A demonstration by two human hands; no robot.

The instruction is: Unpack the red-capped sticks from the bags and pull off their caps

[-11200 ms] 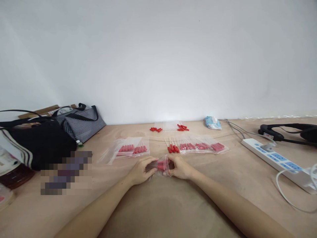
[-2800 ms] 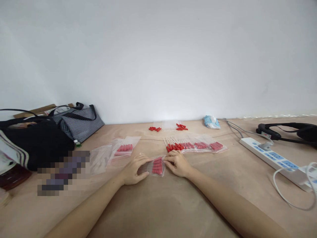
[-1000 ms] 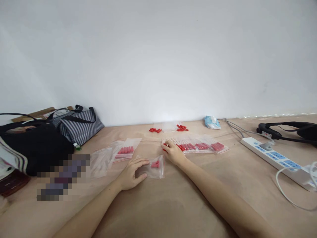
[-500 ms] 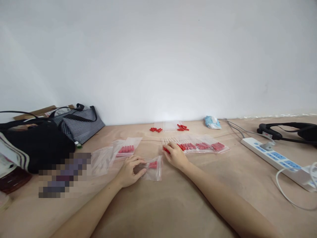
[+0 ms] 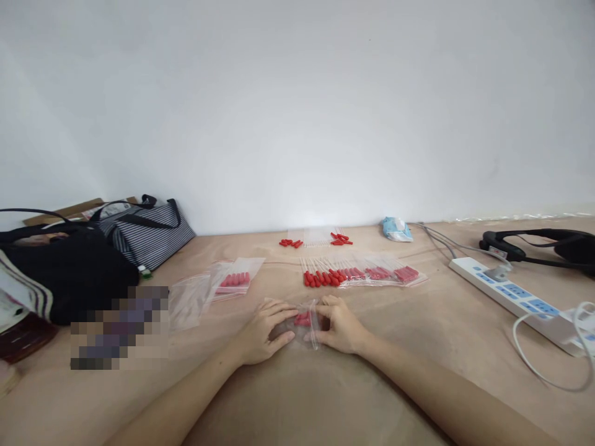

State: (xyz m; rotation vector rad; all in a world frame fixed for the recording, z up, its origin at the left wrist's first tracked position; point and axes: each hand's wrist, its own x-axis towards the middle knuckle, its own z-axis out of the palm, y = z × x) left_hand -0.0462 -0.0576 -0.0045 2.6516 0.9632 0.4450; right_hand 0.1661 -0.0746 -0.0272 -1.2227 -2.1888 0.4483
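The resealable plastic bag (image 5: 301,342) lies low over the tabletop (image 5: 297,402), midway between both forearms, its long axis running roughly left to right and its creased, lined edge facing right. Red-ended sticks (image 5: 302,319) show inside it. The left hand (image 5: 264,331) grips the bag's left end between thumb and fingers; the right hand (image 5: 343,328) has thumb and fingers curled at the lined edge, whether pinching or inside, I cannot tell. Just beyond, loose red-tipped sticks (image 5: 320,279) point their pale shafts toward the wall (image 5: 297,124); plain tabletop stretches nearer, between the forearms.
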